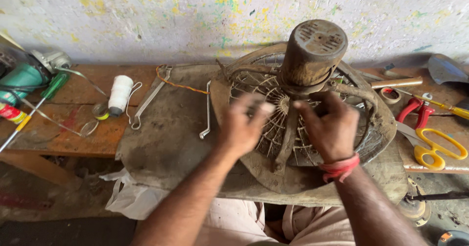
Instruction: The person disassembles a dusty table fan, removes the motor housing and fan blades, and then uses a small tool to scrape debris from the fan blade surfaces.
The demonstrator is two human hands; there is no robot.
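Rusty fan motor (312, 53) on round wire guard (273, 124): likely heavy, stiff, greasy; grasp housing. Left hand (242, 126) blurred, fingers curled at guard; right hand (330, 124) fingers spread under motor.

The left hand (243, 124) is motion-blurred, so its fingertips and whatever they touch cannot be made out. The right hand (328, 125) covers the part of the wire fan guard (273, 114) beneath it, and its fingertips are lost behind the motor housing (312, 51). A green power tool (19, 80) is cut off by the left edge. A metal blade (447, 69) runs off the right edge. Both forearms leave the bottom edge.
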